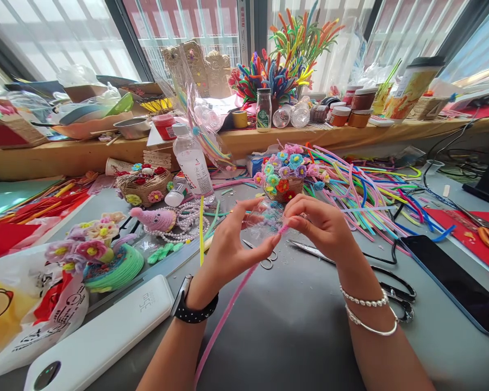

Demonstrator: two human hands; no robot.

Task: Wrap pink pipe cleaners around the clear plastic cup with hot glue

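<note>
A long pink pipe cleaner (228, 309) runs up from the table's front edge to my two hands. My right hand (320, 222) pinches its upper end between thumb and fingers. My left hand (232, 239) curves round from the left, its thumb pressed to the pipe cleaner near that end; its fingertips are partly hidden. Something clear and crinkled, like plastic film (264, 217), shows between the hands; I cannot tell whether either holds it. Small scissors (268, 262) lie beneath my hands, and larger black-handled scissors (391, 282) lie by my right wrist.
Loose coloured pipe cleaners (358, 190) spread at the back right, beside a flower basket (283, 187). A plastic bottle (191, 163) stands back left. A white power bank (106, 331) lies left, a phone (452, 279) right. A crowded ledge (244, 141) runs behind.
</note>
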